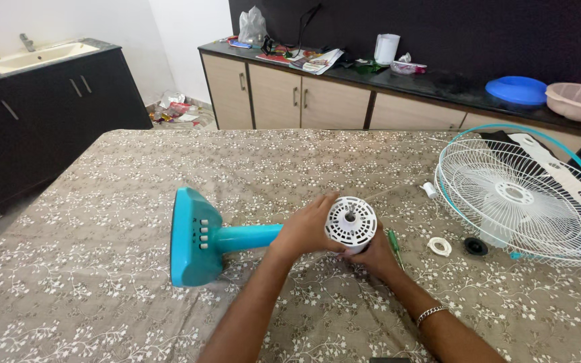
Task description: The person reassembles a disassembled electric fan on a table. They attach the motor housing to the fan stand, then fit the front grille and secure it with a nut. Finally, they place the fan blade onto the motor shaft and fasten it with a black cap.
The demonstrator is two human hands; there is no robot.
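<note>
A table (102,222) under a brown floral cloth is filling the near part of the room, with cabinets and a dark counter running along the far wall. Near the middle a turquoise fan stand (200,236) is lying on its side, its base pointing left and its white motor housing (350,222) facing up toward the camera. The left hand (306,227) is wrapping around the housing's left side, gripping it. The right hand (373,254) is cupping the housing from beneath on the right, fingers mostly hidden. A green screwdriver (394,243) is lying just right of that hand. Farther right, a white ring (439,246) and a black cap (475,247) are resting near the white fan guard (519,198).
</note>
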